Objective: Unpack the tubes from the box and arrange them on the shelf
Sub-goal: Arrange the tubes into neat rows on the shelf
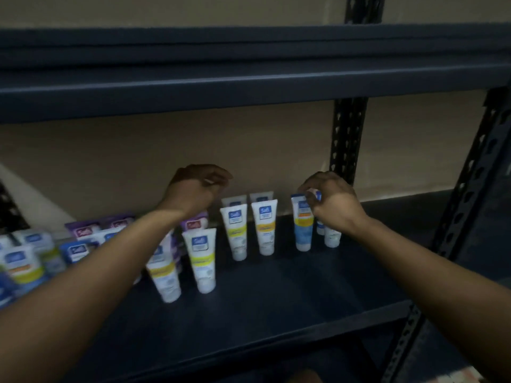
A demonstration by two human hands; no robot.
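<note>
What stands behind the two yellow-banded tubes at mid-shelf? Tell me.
Behind the yellow-banded tubes stand two rear tubes, one behind each. Only their pale top edges and a bit of blue logo show; their bodies and label bands are covered by the front pair.

A shop stockroom or retail storage bay, by the look of it; dark blue steel shelf point(276, 299) on slotted angle-iron uprights point(348, 139); plain beige wall point(166, 145) behind; rows of same-brand cosmetic tubes point(235, 230) standing cap-down like stock for sale.
</note>
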